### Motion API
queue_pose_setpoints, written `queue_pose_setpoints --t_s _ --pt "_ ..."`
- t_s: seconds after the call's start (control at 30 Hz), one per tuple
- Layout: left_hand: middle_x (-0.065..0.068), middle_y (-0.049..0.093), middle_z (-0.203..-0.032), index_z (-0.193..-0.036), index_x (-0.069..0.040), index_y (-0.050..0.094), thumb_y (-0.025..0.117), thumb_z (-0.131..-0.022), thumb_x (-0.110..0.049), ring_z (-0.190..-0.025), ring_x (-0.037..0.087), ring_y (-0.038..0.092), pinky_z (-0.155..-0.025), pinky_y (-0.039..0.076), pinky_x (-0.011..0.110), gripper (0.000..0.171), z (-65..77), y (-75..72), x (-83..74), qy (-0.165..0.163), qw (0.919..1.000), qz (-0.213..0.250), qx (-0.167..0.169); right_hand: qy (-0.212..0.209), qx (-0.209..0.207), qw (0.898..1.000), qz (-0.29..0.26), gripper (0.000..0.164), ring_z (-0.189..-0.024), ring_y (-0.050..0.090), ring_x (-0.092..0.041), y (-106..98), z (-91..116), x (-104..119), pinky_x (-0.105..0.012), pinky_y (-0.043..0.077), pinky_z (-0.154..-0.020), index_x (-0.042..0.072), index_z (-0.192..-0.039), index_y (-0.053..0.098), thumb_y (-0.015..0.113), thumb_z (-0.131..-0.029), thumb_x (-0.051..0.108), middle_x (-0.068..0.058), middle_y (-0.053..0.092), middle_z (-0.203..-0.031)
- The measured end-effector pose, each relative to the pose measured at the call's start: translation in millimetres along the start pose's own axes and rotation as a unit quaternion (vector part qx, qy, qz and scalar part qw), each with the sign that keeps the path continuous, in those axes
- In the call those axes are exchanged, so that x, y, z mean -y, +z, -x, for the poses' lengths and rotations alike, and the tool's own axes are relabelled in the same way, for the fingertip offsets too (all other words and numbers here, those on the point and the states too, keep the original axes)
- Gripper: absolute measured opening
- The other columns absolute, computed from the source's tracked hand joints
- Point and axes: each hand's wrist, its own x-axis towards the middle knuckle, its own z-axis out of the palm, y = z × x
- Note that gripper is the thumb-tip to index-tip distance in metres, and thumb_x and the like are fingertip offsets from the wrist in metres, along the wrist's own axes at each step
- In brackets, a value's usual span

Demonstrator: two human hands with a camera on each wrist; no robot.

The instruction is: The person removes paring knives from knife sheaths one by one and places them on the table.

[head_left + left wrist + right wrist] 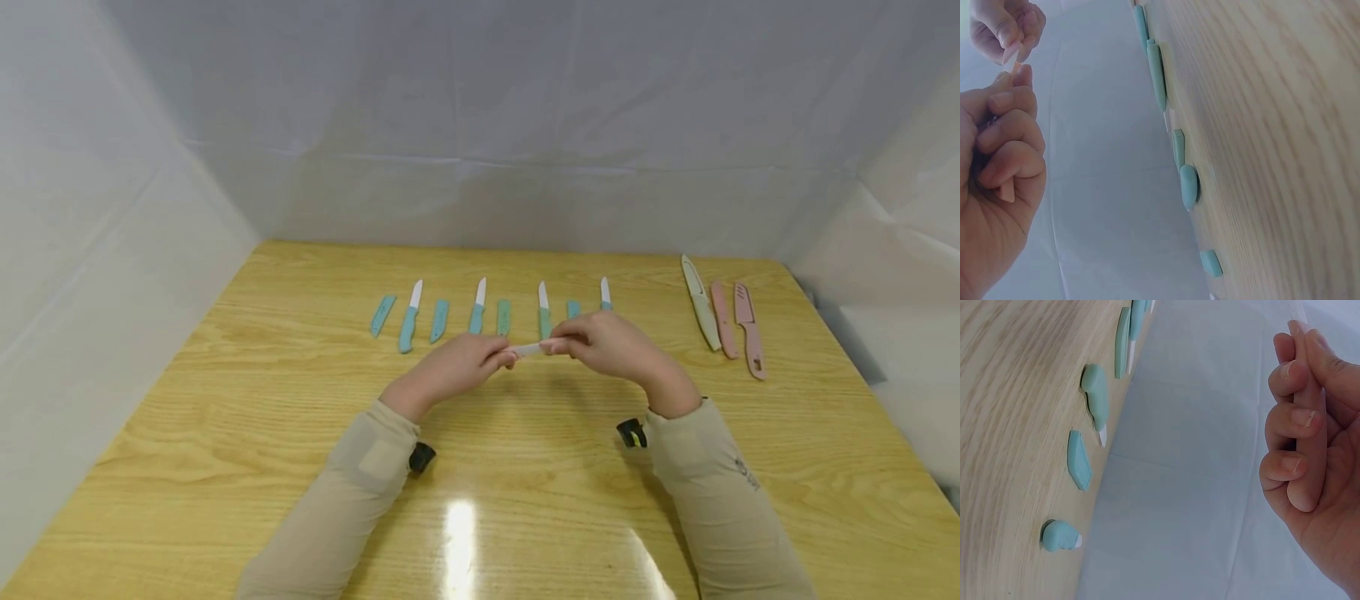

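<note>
My right hand (pixel 611 346) grips the pink handle (pixel 1307 472) of a paring knife, fingers wrapped along its length. Its pale blade (pixel 528 350) bridges the gap between my two hands above the table. In my left hand (pixel 461 367) is a slim pink sheath (pixel 1007 191), its lower end showing below the curled fingers in the left wrist view. The blade's tip side is at the left fingertips, partly hidden by them. Behind the hands lies a row of blue and green paring knives (pixel 408 325), bare-bladed, alternating with their sheaths (pixel 439 321).
At the right of the wooden table (pixel 187 450) lie a cream sheathed knife (pixel 701 304), a pink knife (pixel 723 321) and another pink sheathed knife (pixel 750 333). White sheeting (pixel 450 125) encloses the back and sides. My right forearm overlaps the table's right half.
</note>
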Motion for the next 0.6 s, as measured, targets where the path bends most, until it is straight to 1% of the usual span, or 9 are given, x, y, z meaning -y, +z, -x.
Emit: queue_pose_setpoints --t_s 0.33,0.6 --pt "0.010 0.064 -0.086 -0.105 -0.012 0.063 0.040 -0.105 -0.032 -0.057 0.011 0.036 -0.056 0.034 0.024 0.031 -0.7 -0.2 0.8 0.005 1.0000 -0.005 -0.001 0.003 0.000 1.000 -0.005 0.020 -0.057 0.046 -0.009 -0.5 0.6 -0.7 -0.029 0.042 -0.058 0.010 -0.101 0.073 0.060 -0.097 0.024 0.002 0.066 -0.078" --pt "0.006 0.060 -0.081 -0.105 -0.012 0.062 0.040 -0.105 -0.032 -0.056 0.011 0.034 -0.055 0.032 0.024 0.030 -0.4 -1.3 1.1 0.006 1.0000 -0.001 0.000 0.006 0.002 1.000 -0.004 0.019 -0.057 0.046 -0.010 -1.5 0.8 -1.1 -0.029 0.041 -0.057 0.010 -0.102 0.073 0.060 -0.097 0.023 0.002 0.066 -0.077"
